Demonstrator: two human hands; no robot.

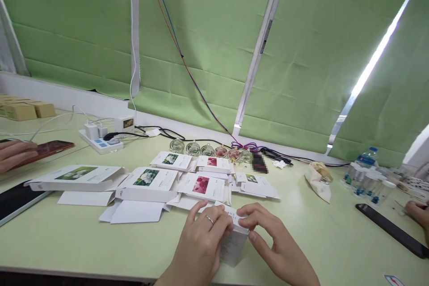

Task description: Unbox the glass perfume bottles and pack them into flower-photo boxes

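Both my hands hold a small white carton box [234,239] near the table's front edge. My left hand [201,243], with a ring on one finger, wraps round the box's left side. My right hand [273,241] pinches the box's top flap from the right. Just behind the box lie several flat white cartons printed with flower pictures [201,185], some white-flowered [147,178], some pink. Farther back stands a row of small round glass bottles [208,149].
The pale green table [67,241] carries a power strip with chargers [100,140], cables, a crumpled bag [318,178], a water bottle [367,161] and a black phone [392,230]. Another person's hand [15,154] rests on a phone at left; another hand [418,212] shows at right.
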